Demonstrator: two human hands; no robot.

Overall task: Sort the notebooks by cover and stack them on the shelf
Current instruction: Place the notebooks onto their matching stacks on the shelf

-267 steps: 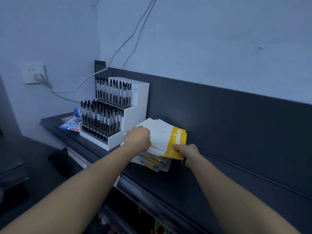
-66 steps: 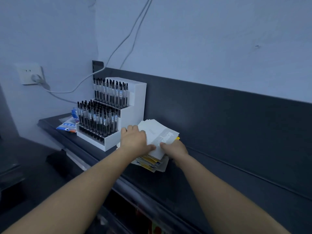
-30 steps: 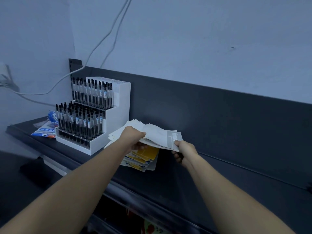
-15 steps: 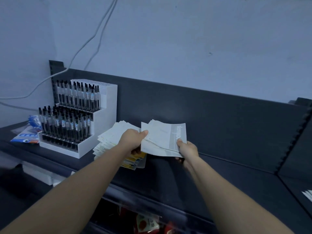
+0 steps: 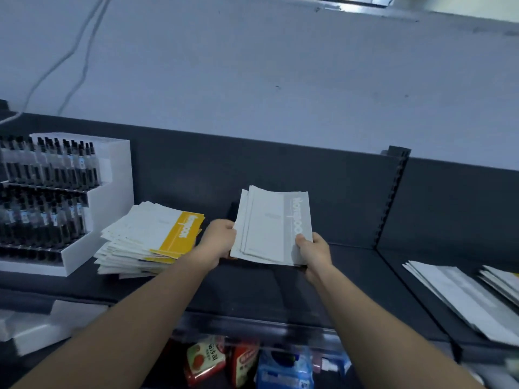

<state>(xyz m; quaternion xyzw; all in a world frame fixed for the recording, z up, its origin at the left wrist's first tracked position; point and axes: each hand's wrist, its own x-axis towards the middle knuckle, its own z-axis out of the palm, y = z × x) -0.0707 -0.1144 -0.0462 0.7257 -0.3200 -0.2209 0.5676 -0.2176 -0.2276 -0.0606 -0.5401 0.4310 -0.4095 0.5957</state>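
Fingers (image 5: 300, 239) of left hand (image 5: 219, 244) and right hand (image 5: 316, 252) snug around the grey-banded notebooks (image 5: 266, 228), above the shelf (image 5: 247, 293).

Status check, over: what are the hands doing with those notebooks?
Left hand and right hand both grip the grey bundle, held over the shelf. Yellow-topped pile left, by pen rack. Grey stack far right; nothing seen in the way.
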